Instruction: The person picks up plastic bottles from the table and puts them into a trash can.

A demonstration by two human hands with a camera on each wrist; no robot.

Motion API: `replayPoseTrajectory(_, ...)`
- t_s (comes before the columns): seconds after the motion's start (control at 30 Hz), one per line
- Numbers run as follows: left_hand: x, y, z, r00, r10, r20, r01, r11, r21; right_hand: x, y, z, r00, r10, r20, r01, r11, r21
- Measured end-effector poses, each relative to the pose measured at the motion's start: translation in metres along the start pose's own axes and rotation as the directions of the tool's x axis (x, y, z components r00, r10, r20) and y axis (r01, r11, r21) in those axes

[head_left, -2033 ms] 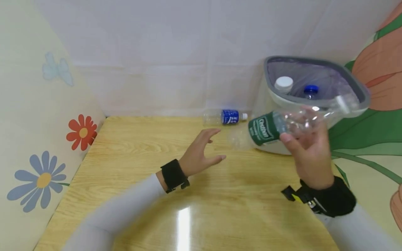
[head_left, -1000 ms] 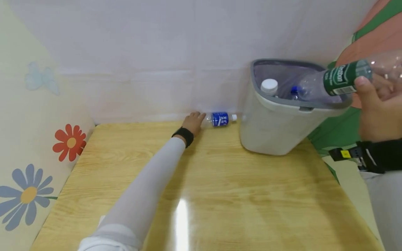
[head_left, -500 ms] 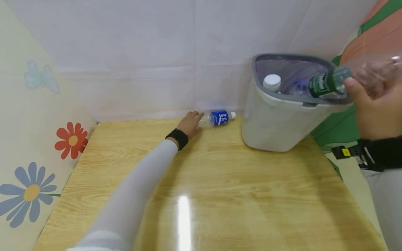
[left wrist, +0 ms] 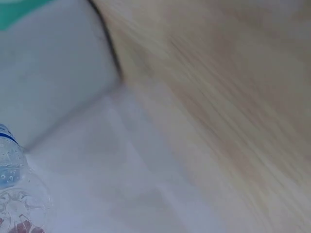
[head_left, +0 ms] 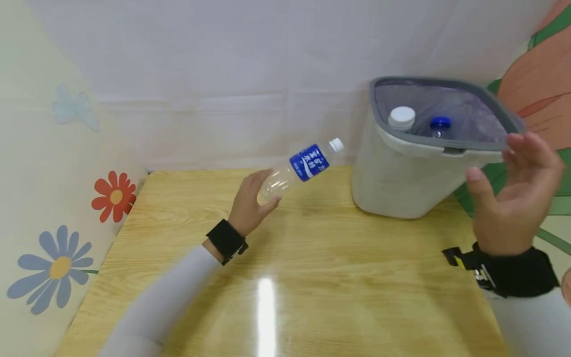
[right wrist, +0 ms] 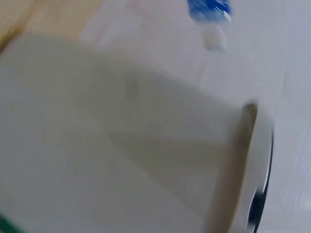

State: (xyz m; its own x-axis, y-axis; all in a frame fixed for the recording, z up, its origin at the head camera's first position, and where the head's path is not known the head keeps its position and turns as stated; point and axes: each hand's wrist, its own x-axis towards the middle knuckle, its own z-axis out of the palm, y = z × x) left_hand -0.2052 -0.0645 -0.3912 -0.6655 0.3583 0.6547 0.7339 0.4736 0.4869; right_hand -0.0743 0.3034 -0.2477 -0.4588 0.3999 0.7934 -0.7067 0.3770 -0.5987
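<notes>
My left hand (head_left: 251, 202) grips the base end of a clear plastic bottle (head_left: 277, 182) with a blue label and white cap. The bottle is tilted, cap end up and to the right, above the table. In the left wrist view only the clear lower part of the bottle (left wrist: 22, 206) shows at the edge. My right hand (head_left: 515, 198) is raised in front of the bin's right side, fingers loosely bent, with nothing in it. The grey-rimmed white trash bin (head_left: 401, 173) holds a white-capped bottle (head_left: 402, 119) and a blue-capped bottle (head_left: 440, 127).
The bin stands at the back right of the wooden table (head_left: 321, 277), near a white wall covering (head_left: 214, 99). Painted panels with flowers (head_left: 115, 197) flank both sides. In the right wrist view the bin's side (right wrist: 121, 145) fills most of the picture.
My right hand has let the green-labelled bottle go over the bin and drawn back left, toward me. My left hand has lifted the blue-labelled bottle off the table and tilted it.
</notes>
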Motion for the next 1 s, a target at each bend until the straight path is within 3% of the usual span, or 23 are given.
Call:
replayPoseTrajectory(0.03, -0.005, 0.012, -0.003, 0.999, 0.029, -0.022, -0.029, 0.999, -0.029, -0.009, -0.002, 0.007, 1.000, 0.000, 0.008, -0.001, 0.993, 0.116)
replayPoseTrajectory(0.1, -0.014, 0.036, -0.006, 0.996, 0.076, -0.047, -0.080, 0.992, -0.093, -0.030, -0.005, 0.018, 0.997, 0.014, 0.071, -0.036, 0.947, 0.320)
replayPoseTrajectory(0.2, -0.022, 0.068, -0.006, 0.989, 0.136, -0.063, -0.145, 0.972, -0.184, -0.065, -0.002, 0.032, 0.964, 0.029, 0.263, -0.160, 0.855, 0.493)
replayPoseTrajectory(0.3, -0.029, 0.092, -0.003, 0.980, 0.192, -0.050, -0.199, 0.948, -0.250, -0.099, 0.000, 0.044, 0.882, 0.098, 0.460, -0.337, 0.815, 0.471)
replayPoseTrajectory(0.43, -0.040, 0.109, 0.002, 0.967, 0.254, -0.023, -0.250, 0.928, -0.277, -0.132, -0.005, 0.057, 0.799, 0.246, 0.549, -0.516, 0.749, 0.415)
replayPoseTrajectory(0.5, -0.045, 0.112, 0.004, 0.963, 0.270, -0.007, -0.261, 0.925, -0.276, -0.139, -0.007, 0.062, 0.780, 0.276, 0.562, -0.560, 0.710, 0.428)
replayPoseTrajectory(0.6, -0.051, 0.113, 0.008, 0.960, 0.280, 0.008, -0.267, 0.925, -0.271, -0.143, -0.011, 0.065, 0.770, 0.268, 0.580, -0.576, 0.681, 0.451)
replayPoseTrajectory(0.67, -0.052, 0.112, 0.009, 0.959, 0.283, 0.011, -0.270, 0.926, -0.266, -0.142, -0.013, 0.065, 0.762, 0.260, 0.592, -0.578, 0.686, 0.442)
replayPoseTrajectory(0.9, -0.052, 0.111, 0.008, 0.950, 0.310, -0.019, -0.307, 0.928, -0.210, -0.139, -0.014, 0.058, 0.727, 0.354, 0.588, -0.575, 0.782, 0.240)
replayPoseTrajectory(1.0, -0.048, 0.110, 0.004, 0.947, 0.319, -0.027, -0.318, 0.927, -0.199, -0.128, -0.017, 0.056, 0.722, 0.362, 0.590, -0.564, 0.802, 0.198)
